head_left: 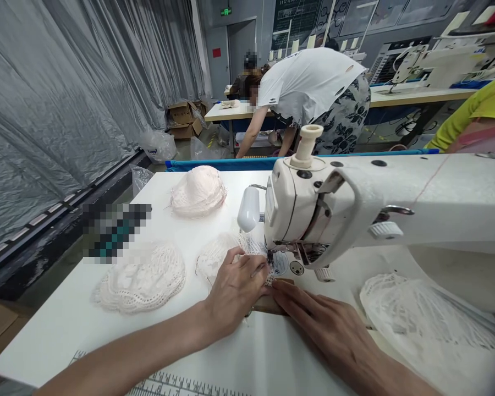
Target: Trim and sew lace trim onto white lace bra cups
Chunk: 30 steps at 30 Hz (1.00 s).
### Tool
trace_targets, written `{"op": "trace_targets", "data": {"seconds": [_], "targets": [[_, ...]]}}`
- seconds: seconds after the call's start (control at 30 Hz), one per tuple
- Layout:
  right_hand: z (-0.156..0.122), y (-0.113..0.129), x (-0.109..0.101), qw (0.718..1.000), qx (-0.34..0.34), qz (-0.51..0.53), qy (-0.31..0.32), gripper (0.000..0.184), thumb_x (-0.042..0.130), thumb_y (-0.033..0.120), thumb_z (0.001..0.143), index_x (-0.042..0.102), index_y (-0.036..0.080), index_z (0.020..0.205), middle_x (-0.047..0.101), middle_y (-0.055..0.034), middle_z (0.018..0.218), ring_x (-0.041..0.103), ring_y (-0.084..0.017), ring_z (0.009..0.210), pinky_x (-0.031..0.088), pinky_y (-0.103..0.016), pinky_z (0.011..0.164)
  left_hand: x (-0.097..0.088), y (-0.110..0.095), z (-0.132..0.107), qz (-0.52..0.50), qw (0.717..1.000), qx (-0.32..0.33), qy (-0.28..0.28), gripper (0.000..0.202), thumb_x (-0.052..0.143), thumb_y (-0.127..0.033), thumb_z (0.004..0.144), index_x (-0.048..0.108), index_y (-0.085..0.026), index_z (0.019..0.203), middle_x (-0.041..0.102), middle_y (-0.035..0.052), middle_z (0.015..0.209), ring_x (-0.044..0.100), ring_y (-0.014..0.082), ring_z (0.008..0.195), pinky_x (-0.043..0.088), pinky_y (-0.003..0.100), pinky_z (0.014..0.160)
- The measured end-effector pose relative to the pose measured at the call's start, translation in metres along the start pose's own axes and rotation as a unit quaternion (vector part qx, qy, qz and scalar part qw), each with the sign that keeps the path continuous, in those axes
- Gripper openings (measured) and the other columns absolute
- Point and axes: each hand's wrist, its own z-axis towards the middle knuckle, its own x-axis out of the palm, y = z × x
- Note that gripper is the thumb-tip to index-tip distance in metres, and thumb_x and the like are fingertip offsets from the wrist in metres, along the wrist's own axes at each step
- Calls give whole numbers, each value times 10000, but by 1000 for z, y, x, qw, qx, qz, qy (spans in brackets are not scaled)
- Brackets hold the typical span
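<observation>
A white sewing machine [355, 203] stands on the white table [107, 341], its needle area at the middle. My left hand [235, 291] lies on a piece of white lace fabric [218, 254] beside the presser foot, fingers curled and pressing it down. My right hand [325, 324] lies flat on the table just in front of the needle, fingers stretched toward the lace edge over a brown strip [268, 305].
A lace pile [142, 280] lies at the left, a pinkish bundle [198, 192] farther back, and more lace in plastic [421, 319] at the right. A person in a white shirt [309, 82] bends over behind the table. Cardboard boxes [183, 118] sit by the grey curtain.
</observation>
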Motion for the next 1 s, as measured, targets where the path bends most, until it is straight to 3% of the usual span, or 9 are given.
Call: {"op": "trace_targets", "data": {"seconds": [0.2,0.53,0.73,1.0], "targets": [[2,2,1,999,34,5,6,441,285,-13,832,537,87,1179,619,-162,1178,690,-180,752,599,-301,618,2,8,6,-44,999,-9,1,156,399,-233,950,499,-188,1060,580,44,1112,591,112,925,291,390,990],[5,2,2,999,30,-9,-17,433,284,-32,825,561,49,1148,624,-174,1168,692,-178,705,599,-296,609,0,12,7,-32,999,1,17,146,376,-190,952,493,-185,1038,570,48,1145,596,102,917,250,403,1015],[2,3,0,1000,18,7,0,427,300,-19,851,551,75,1183,612,-170,1189,684,-187,794,597,-292,624,-1,2,0,-3,999,29,-19,189,380,-79,928,534,-161,1000,625,21,1014,593,102,877,288,378,943],[-4,3,1,1000,6,23,2,406,320,-12,860,557,86,1174,615,-168,1184,671,-182,804,580,-277,613,0,-5,-3,23,998,55,-37,184,417,-69,917,571,-154,971,651,8,921,593,113,866,331,362,853]]}}
